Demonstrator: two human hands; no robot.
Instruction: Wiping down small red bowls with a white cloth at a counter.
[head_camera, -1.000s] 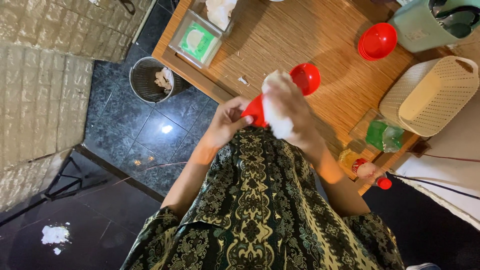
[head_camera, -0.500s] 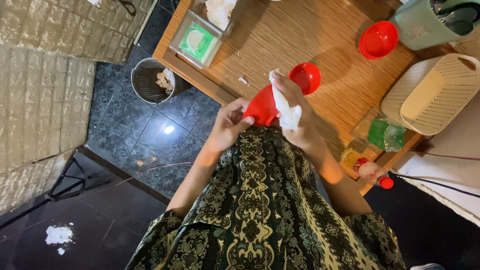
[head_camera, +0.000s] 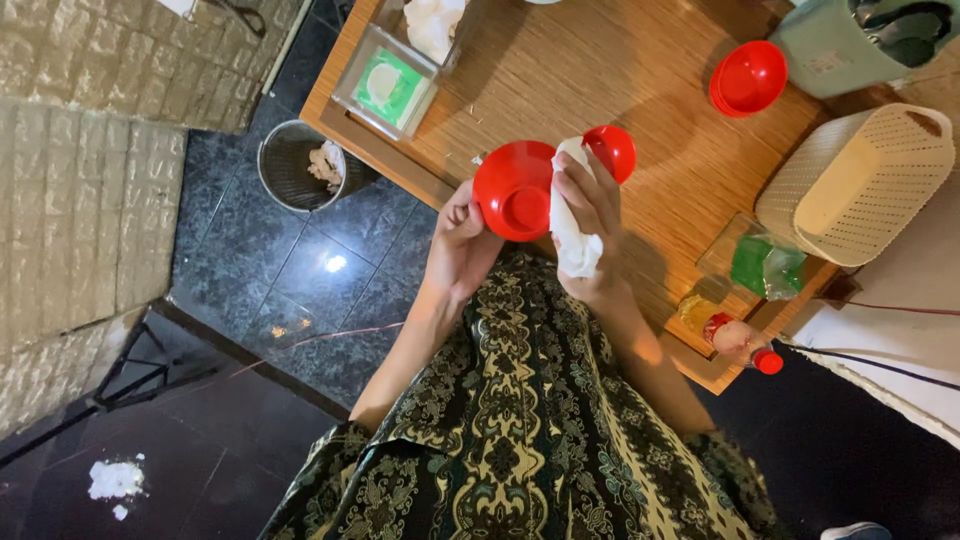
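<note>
My left hand (head_camera: 458, 245) grips the near edge of a red plastic bowl (head_camera: 513, 190), held above the table's front edge with its underside turned toward me. My right hand (head_camera: 592, 215) holds a crumpled white tissue (head_camera: 572, 240) pressed against the bowl's right side. Just behind my right fingers sits a smaller red bowl (head_camera: 612, 150) on the wooden table (head_camera: 620, 70). My patterned green and gold garment fills the lower part of the view.
Stacked red bowls (head_camera: 748, 78), a teal container (head_camera: 850, 45) and a cream basket (head_camera: 860, 180) stand at the right. A green-topped box (head_camera: 388, 85) sits at the left corner. A metal bin (head_camera: 300, 165) stands on the dark tiled floor. A red-capped bottle (head_camera: 745, 345) lies near green packets (head_camera: 765, 265).
The red bowl has been turned so its round underside faces me. My right hand with the tissue has slid from covering the bowl to its right side.
</note>
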